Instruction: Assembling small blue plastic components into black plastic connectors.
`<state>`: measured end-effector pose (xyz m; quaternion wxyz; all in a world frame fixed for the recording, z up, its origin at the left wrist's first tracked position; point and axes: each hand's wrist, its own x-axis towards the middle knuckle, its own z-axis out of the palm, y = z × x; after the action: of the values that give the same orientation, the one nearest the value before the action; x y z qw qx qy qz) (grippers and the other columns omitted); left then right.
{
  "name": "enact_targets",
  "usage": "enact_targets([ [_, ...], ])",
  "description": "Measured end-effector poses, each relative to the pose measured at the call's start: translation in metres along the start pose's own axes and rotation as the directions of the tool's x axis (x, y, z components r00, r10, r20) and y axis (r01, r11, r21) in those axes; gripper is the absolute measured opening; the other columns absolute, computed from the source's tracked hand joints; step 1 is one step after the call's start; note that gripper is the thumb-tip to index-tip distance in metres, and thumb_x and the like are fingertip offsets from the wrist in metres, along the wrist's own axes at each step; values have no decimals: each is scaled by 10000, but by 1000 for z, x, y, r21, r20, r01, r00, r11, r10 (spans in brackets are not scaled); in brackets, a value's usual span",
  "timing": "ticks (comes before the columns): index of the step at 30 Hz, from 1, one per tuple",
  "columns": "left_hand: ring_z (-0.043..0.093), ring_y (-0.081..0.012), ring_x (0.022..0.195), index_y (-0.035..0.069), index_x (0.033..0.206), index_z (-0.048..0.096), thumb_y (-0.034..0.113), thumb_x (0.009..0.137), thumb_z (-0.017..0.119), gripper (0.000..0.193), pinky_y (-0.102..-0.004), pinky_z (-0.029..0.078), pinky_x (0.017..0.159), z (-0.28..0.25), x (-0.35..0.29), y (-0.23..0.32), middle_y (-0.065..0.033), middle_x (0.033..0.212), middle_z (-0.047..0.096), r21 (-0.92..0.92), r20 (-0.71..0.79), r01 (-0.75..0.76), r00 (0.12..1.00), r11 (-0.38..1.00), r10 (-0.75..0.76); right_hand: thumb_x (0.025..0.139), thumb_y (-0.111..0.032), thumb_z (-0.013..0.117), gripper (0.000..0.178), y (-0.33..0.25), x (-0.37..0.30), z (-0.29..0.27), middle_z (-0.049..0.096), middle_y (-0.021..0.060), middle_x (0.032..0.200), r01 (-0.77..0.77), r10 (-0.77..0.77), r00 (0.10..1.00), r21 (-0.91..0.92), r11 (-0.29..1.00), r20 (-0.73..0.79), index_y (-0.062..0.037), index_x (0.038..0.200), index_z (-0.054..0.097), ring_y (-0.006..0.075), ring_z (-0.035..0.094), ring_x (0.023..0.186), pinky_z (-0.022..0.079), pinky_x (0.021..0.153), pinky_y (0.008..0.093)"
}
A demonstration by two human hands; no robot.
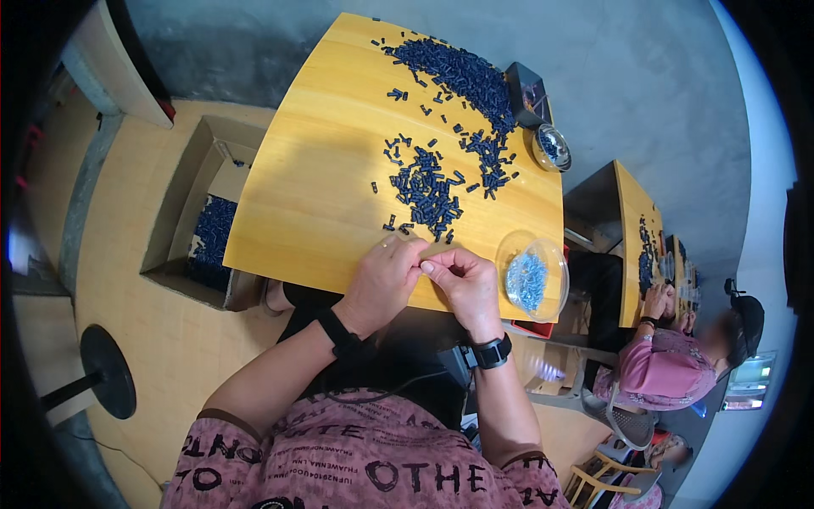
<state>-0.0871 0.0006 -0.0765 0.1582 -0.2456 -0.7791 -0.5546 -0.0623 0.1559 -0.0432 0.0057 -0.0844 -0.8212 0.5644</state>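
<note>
At six o'clock on the yellow wooden table (314, 182), bare left hand (381, 284) and right hand (466, 288) together, fingertips pinched, any piece between too hidden to tell; judged fine two-handed handling, next calling for steady pinch; small dark-blue plastic cylinders (428, 191) at twelve from hands, pale-blue bits (526, 282) at three.

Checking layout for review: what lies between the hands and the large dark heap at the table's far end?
A smaller heap of dark pieces, with strays around it, in the head view.
</note>
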Motion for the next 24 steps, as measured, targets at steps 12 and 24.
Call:
enact_targets([
  [12,586,-319,757,22,892,614,3,799,682,116,-402,485,644,-1,-2,-3,-126,767,571,39,73,-96,993,995,93,818,-12,763,75,-10,11,-6,687,47,743,-147,154,981,-65,987,120,17,827,695,88,593,669,488,625,247],
  [24,590,-286,770,-4,801,621,-23,745,655,69,-360,498,626,1,-3,1,-112,759,539,163,164,-143,980,976,116,817,49,716,102,3,6,2,626,11,695,-93,91,994,18,996,68,-5,786,636,63,544,643,457,589,234],
])
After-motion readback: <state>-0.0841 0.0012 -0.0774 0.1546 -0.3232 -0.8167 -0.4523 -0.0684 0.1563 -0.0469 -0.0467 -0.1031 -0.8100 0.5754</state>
